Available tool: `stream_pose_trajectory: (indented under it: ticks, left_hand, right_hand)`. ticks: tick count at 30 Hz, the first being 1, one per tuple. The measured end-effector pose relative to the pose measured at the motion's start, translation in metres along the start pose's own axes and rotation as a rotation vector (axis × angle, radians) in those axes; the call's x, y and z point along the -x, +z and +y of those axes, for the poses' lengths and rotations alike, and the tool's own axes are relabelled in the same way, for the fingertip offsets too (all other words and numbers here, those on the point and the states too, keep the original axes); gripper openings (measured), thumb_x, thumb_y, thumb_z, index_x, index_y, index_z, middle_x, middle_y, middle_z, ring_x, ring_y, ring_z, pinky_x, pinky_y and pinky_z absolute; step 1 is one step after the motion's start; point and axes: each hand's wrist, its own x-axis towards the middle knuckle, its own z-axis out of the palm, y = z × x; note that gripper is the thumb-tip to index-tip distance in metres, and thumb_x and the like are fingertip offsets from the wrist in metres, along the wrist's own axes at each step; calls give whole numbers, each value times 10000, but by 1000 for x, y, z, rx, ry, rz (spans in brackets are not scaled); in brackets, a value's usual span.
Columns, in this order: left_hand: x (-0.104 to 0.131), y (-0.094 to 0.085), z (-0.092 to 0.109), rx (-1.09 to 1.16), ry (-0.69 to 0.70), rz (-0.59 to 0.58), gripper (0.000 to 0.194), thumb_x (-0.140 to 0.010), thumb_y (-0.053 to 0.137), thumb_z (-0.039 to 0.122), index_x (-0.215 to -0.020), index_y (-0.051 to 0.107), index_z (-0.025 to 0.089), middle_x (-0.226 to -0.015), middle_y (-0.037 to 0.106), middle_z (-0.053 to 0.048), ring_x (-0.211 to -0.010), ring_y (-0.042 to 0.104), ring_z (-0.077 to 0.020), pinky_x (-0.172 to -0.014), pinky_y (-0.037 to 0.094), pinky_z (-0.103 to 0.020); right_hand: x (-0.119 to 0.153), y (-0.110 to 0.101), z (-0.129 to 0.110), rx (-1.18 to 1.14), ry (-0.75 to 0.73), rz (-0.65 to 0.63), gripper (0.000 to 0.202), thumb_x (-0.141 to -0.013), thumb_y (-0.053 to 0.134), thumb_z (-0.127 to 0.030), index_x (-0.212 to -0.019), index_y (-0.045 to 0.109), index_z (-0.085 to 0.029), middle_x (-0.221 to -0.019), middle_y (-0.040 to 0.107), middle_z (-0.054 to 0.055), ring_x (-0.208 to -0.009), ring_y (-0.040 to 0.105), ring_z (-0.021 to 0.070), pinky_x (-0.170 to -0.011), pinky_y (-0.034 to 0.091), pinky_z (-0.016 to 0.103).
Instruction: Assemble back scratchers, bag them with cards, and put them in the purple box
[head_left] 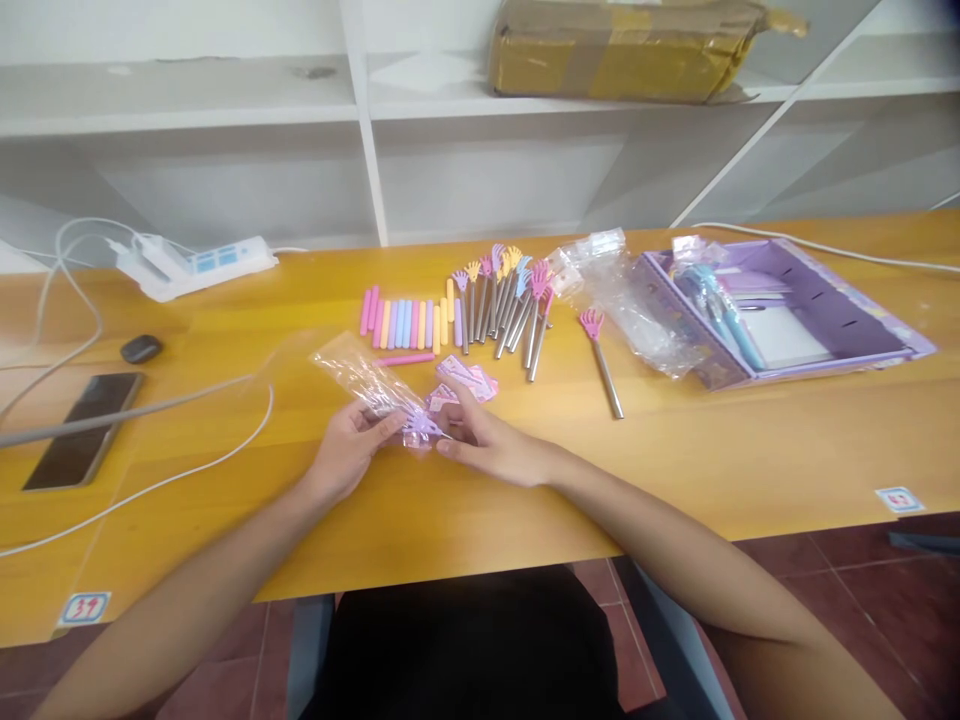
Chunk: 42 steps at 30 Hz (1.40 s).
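A glossy purple hand-shaped scratcher head [421, 424], with splayed prongs, is between the two hands above the near part of the smooth, yellow-orange wooden table [525, 520]. Thin, crinkled clear film, part of a long plastic bag [358, 372], lies around it. The left hand [351, 445] pinches the film and the prongs between thumb and fingers. The right hand [491, 440] has curled fingers at the head's other end; whether they close on it I cannot tell, and any rod there is hidden. Glare blurs the bag's edges.

Just beyond, printed cards [469, 378] are fanned out, partly covered by the right hand. Behind them stand in the way a row of matte pastel tubes [409, 325], one pink tube [407, 359] lying crosswise, and a pile of scratchers [510, 300] with shiny metal rods, overlapping too much to count. A single pink-headed scratcher [604, 365] lies apart to the right, near crumpled clear bags [637, 310] that touch a purple open box [847, 300] holding wrapped blue items [724, 315].
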Motion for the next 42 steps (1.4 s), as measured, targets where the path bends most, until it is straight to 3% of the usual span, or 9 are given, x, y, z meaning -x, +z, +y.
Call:
stream_pose_trajectory:
  ticks: [4, 9, 17, 31, 39, 42]
  left_hand:
    - [-6, -5, 9, 95, 91, 147, 373, -725, 986, 374, -942, 774, 157, -949, 805, -53, -867, 757, -181, -780, 635, -299]
    - [-10, -10, 20, 153, 133, 172, 344, -717, 990, 356, -900, 774, 159, -943, 779, -30, -861, 739, -159, -780, 637, -286]
    - [-9, -10, 19, 109, 110, 140, 346, -727, 986, 386, -895, 797, 151, -921, 790, -51, -841, 741, -166, -746, 638, -276]
    - [-2, -3, 5, -19, 44, 63, 363, -715, 985, 418, -875, 797, 151, -919, 817, -70, -828, 750, -196, -775, 643, -322]
    - [-9, -13, 24, 94, 209, 164, 298, -766, 956, 385, -920, 795, 186, -964, 806, -41, -904, 761, -190, -835, 639, -330]
    - [-12, -16, 28, 93, 203, 173, 313, -754, 961, 394, -909, 796, 178, -964, 806, -49, -903, 759, -195, -840, 637, -344]
  right_hand:
    - [-1, -4, 3, 17, 19, 56, 858, -1089, 551, -405, -1716, -15, -248, -918, 524, -9, -784, 468, 133, -796, 429, 293]
    - [-2, -6, 2, 26, 85, 112, 716, -1096, 504, -402, -1684, 155, -189, -812, 476, -39, -706, 420, 126, -703, 369, 268]
    - [-2, -6, -1, 56, 76, 113, 679, -1101, 474, -309, -1686, 151, -187, -811, 564, -27, -746, 496, 137, -751, 409, 278]
    - [-1, -4, -6, 104, 100, 115, 765, -1080, 523, -333, -1721, 140, -165, -840, 681, 4, -730, 534, 137, -719, 422, 270]
    - [-1, -7, -4, 148, 112, 163, 710, -1077, 524, -339, -1688, 202, -178, -823, 577, -22, -720, 490, 132, -708, 411, 263]
    - [-2, -8, -2, 146, 93, 137, 687, -1092, 472, -297, -1699, 173, -183, -802, 554, -29, -724, 480, 135, -725, 415, 267]
